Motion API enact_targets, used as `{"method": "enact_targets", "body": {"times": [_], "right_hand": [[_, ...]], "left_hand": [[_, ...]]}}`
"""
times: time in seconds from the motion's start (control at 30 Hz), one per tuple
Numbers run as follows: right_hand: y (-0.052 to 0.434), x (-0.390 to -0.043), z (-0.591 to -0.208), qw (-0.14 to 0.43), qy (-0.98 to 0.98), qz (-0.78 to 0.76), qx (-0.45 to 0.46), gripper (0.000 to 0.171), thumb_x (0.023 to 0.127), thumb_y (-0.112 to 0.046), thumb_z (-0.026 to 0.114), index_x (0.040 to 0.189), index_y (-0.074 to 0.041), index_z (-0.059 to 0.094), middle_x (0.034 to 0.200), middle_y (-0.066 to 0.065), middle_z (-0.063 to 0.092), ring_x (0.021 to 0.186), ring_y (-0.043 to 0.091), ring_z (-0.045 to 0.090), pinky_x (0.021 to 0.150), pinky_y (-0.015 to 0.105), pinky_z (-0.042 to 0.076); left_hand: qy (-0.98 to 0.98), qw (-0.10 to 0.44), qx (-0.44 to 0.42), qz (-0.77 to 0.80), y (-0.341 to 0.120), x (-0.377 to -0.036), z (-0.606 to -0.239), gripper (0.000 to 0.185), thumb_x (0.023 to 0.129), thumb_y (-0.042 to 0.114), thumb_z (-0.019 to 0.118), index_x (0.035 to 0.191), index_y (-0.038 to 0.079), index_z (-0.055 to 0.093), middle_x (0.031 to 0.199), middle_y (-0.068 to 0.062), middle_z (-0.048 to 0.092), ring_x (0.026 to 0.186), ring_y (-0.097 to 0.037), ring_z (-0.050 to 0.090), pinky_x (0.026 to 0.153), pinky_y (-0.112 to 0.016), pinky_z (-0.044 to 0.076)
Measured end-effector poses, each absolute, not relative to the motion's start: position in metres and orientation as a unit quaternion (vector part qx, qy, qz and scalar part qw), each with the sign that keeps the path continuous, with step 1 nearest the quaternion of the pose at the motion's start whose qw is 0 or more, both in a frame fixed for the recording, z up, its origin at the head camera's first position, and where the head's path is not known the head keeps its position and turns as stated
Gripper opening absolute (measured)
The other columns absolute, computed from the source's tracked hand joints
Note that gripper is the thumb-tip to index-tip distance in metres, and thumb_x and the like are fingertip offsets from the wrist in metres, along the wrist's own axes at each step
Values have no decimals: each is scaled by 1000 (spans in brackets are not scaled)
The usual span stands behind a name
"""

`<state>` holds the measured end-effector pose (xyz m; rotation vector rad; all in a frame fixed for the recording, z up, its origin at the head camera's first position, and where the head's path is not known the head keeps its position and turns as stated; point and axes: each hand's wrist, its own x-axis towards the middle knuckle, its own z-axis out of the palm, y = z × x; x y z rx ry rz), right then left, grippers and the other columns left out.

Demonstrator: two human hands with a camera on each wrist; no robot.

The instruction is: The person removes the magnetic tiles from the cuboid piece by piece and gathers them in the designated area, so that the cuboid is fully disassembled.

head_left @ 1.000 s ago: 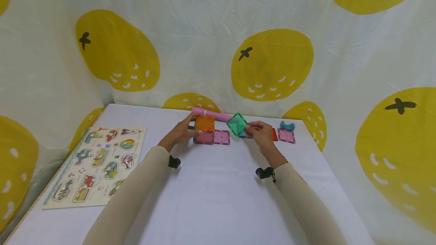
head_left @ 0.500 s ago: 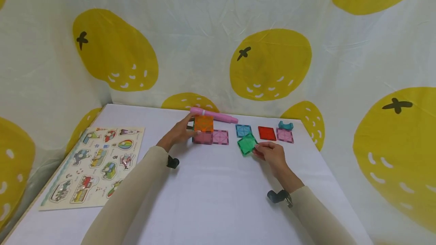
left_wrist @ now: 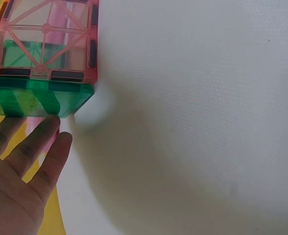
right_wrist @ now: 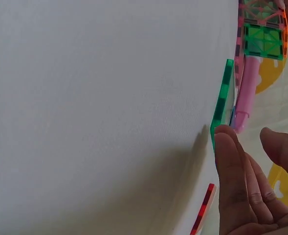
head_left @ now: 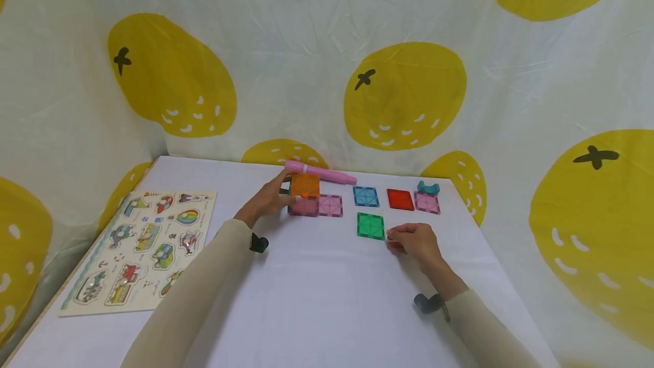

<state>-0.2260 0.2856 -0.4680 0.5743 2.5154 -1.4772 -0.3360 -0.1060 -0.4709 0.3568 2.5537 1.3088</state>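
While the left hand (head_left: pixel 268 200) steadies the orange-topped, half-built magnetic-tile cube (head_left: pixel 305 196) with relaxed fingers, the right hand's (head_left: pixel 414 241) grip touches a flat green square tile (head_left: pixel 370 226) lying unattached on the bench right of that cube, fingers loosely bent.

You wear long beige sleeves that cover both arms down to the wrists, leaving your hands bare. A small dark device sits strapped at your left wrist (head_left: pixel 259 243), and a matching one sits at your right wrist (head_left: pixel 429 303).
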Motion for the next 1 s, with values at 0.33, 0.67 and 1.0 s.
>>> {"method": "enact_targets", "body": {"times": [0.33,0.67,1.0], "right_hand": [[269,-238,-467,58,861,-496,97,36,99,-27,78,130,-9,74,113,10,81,99,21,80,83,25,65],[222,-259,-465,47,866,-497,34,35,100,-25,77,131,-10,74,118,9,80,111,24,75,92,30,64],[189,-298,-472,43,915,-398,-45,53,90,-22,87,139,-14,68,135,10,71,124,30,66,105,48,60]], "left_hand": [[872,119,134,456,-110,-336,-470,85,101,35,75,167,30,21,174,-10,30,149,-41,47,123,-65,38],[873,114,136,455,-109,-336,-473,89,102,34,73,170,27,16,173,-13,32,147,-43,50,123,-65,38],[871,118,136,457,-107,-335,-470,86,101,32,75,168,31,20,174,-9,31,149,-40,48,124,-65,38]]}}
